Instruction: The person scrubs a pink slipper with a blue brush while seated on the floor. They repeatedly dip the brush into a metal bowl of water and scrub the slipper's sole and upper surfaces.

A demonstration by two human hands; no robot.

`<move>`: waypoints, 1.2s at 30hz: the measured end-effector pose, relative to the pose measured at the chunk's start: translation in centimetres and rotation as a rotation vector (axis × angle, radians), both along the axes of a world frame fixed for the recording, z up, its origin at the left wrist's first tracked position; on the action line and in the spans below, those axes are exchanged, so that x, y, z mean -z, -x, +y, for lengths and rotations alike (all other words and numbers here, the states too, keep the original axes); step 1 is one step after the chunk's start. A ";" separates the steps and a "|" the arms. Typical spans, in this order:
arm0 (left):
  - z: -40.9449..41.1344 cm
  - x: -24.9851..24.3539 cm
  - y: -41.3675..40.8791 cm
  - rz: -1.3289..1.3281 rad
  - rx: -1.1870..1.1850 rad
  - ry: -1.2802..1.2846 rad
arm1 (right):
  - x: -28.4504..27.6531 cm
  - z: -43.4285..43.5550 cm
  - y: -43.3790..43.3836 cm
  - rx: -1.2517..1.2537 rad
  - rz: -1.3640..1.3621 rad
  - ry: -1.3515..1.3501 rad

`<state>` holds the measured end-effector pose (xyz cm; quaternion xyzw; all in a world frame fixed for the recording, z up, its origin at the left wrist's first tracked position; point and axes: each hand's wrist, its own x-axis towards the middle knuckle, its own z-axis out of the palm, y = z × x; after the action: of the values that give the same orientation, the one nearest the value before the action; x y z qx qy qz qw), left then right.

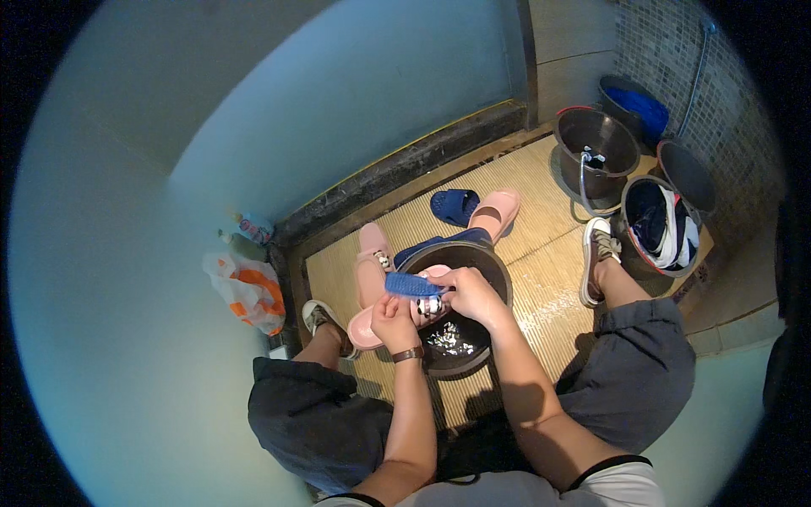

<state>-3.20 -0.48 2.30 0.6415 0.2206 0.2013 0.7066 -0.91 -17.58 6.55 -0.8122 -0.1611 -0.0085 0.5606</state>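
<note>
My left hand [394, 323] grips a pink slide sandal [366, 328] with black-and-white panda charms, tilted over a dark bucket [505, 279]. In my right hand [475, 295] is a blue brush [413, 284], held just above the sandal's strap; its bristle side is hard to make out. Whether brush and sandal touch, I cannot tell. Water [453, 341] glints inside the bucket below both hands. Just left of the bucket lies another pink slide [372, 279] with a panda charm.
Navy slides [451, 208] and a pink shoe [499, 210] are beyond the bucket on the ribbed floor [548, 253]. At right stand a bucket with a shower hose [584, 184] and one of clothes [662, 228]. A plastic bag [253, 291] sits left, by bottles [244, 244].
</note>
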 end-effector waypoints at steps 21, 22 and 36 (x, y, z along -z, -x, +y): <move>3.9 0.2 -0.4 0.084 -0.010 -0.034 | 0.7 -7.0 0.7 0.204 0.387 0.856; 3.8 0.5 -0.6 0.065 -0.007 -0.025 | 1.0 -6.3 0.4 0.207 0.318 0.971; 2.5 -0.6 -0.3 0.000 0.113 0.180 | 5.0 -1.8 -0.2 -0.162 0.261 0.696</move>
<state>-2.94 1.98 2.88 0.5870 0.2009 0.1406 0.7716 -0.73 -19.33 1.52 -0.9329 -0.1452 0.1947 0.2658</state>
